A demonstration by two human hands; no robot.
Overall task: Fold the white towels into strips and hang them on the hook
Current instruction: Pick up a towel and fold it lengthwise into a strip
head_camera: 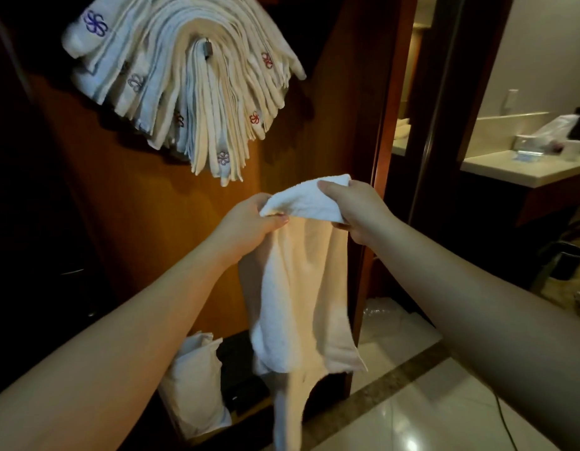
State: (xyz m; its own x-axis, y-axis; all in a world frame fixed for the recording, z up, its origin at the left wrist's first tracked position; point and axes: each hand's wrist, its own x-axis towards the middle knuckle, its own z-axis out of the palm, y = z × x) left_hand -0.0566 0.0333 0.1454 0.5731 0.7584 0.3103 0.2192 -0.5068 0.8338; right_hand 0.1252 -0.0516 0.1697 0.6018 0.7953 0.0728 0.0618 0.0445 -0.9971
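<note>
Head view looks down two bare forearms toward a wooden panel (125,177), the biggest thing in sight, standing just beyond both hands. Up and to the left of the hands hangs a thick fan of folded white towels (184,83), draped over a small metal hook (206,48) that barely shows at their crest; several strips carry embroidered flower marks.

Between the hands hangs the white towel (298,288) being worked. Its top edge is bunched and stretched across from hand to hand, and the rest falls straight down below them in loose, uneven layers, the lower hem ragged, not yet squared. It looks light, soft and limp, terry-textured, so not slippery but with no stiffness of its own: it will sag wherever it is not held.

The left hand (249,222) pinches the near corner of the top edge, thumb over the cloth. The right hand (353,209) grips the other end, fingers curled round the bunched fold.

My judgement: holds belong at the top corners, kept taut, so gravity straightens the hanging length; then take the strip at its middle to drape it over the hook, already crowded.
</note>
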